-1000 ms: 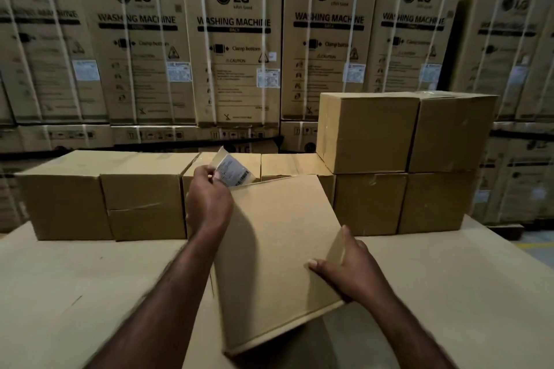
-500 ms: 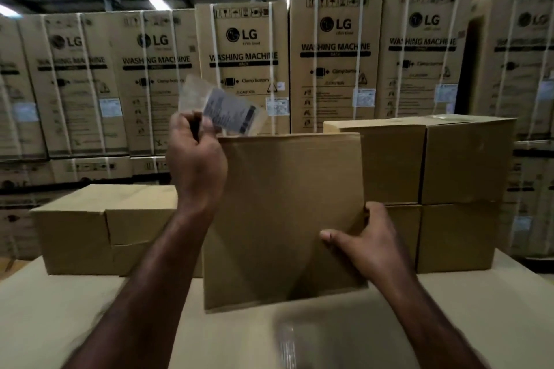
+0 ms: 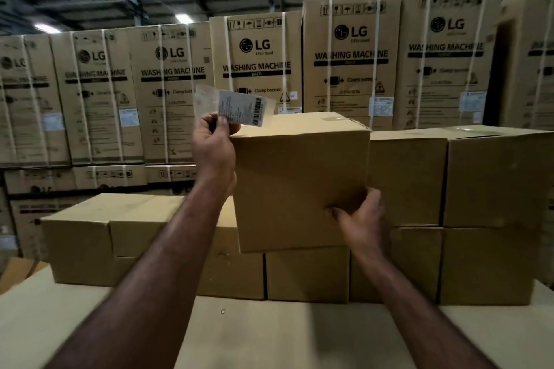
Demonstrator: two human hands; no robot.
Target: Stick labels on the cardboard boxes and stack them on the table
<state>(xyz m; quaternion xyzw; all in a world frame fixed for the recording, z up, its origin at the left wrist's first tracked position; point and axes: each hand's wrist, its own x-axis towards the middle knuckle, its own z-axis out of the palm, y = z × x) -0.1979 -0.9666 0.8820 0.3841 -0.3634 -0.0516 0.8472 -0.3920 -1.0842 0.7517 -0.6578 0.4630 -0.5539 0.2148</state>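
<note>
A plain cardboard box (image 3: 296,177) sits on top of the lower row of boxes (image 3: 305,274), level and upright, next to the upper box on its right (image 3: 407,177). My right hand (image 3: 361,219) presses against its near face at the lower right corner. My left hand (image 3: 214,144) is at the box's upper left corner and pinches a white barcode label (image 3: 244,109) with a clear backing strip, held up above the box edge.
Several more plain boxes stand in a row on the table (image 3: 269,335): low ones at the left (image 3: 87,246), a two-high stack at the right (image 3: 491,219). Behind them rises a wall of tall LG washing machine cartons (image 3: 350,63).
The box went from tilted on the table in front of me to lifted and set onto the lower row. My left hand rose with the label; my view tilted upward.
</note>
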